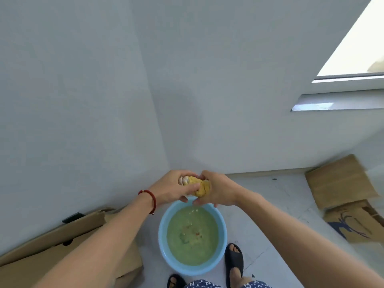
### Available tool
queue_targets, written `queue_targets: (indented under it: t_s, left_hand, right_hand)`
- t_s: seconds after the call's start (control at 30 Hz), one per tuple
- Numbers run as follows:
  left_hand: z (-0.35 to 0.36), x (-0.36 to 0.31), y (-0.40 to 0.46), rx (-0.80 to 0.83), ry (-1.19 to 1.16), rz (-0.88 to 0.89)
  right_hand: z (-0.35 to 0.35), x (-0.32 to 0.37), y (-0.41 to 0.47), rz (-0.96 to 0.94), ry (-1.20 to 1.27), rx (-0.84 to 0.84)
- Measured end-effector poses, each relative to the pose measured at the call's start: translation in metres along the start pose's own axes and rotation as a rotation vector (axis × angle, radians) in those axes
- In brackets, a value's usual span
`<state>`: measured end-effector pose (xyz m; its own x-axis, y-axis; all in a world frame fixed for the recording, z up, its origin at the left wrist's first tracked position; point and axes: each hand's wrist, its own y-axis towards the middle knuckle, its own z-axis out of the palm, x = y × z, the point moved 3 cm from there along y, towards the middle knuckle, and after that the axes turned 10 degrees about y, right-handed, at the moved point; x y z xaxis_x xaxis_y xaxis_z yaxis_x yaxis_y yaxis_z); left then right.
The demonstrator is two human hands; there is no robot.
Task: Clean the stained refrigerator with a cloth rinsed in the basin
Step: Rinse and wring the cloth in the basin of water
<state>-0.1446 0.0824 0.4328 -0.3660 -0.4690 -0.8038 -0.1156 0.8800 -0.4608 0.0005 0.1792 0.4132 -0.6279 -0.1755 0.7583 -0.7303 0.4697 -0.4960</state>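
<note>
A yellow cloth (199,185) with a white part is bunched up between both hands, above the far rim of the basin. My left hand (172,188), with a red cord on its wrist, grips its left end. My right hand (218,191) grips its right end. Drops fall from the cloth into the light blue basin (162,242) on the floor, which holds murky green water with reddish specks. The large white surface (72,121) on the left may be the refrigerator's side; I cannot tell for sure.
A flattened cardboard box (52,252) lies against the white surface at the lower left. Two more cardboard pieces (340,183) lie on the floor at the right. My feet in black slippers (233,260) stand just behind the basin. A window (357,48) is at the upper right.
</note>
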Motion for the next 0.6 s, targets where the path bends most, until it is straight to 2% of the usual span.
queue_targets:
  t_s: [0.1,0.23,0.33,0.4,0.47,0.6]
  left_hand:
    - [-0.009,-0.012,0.006,0.049,-0.083,0.109]
    - [-0.016,-0.024,0.011,0.091,-0.116,0.228]
    - [-0.013,-0.022,0.005,0.079,-0.325,0.261]
    - [-0.008,-0.02,-0.003,0.041,-0.395,0.258]
    - [0.001,-0.024,-0.013,-0.042,-0.362,0.226]
    - [0.027,-0.041,-0.019,-0.146,-0.288,0.222]
  right_hand:
    - [-0.013,-0.003,-0.021,0.047,0.241,-0.016]
    - [-0.018,-0.008,-0.049,0.012,0.519,-0.016]
    - [-0.014,-0.014,-0.065,-0.033,0.81,0.035]
    - [-0.011,-0.016,-0.072,-0.039,0.912,0.056]
    - [-0.008,-0.015,-0.075,-0.006,0.914,0.011]
    - [-0.009,-0.016,-0.086,-0.058,0.718,-0.203]
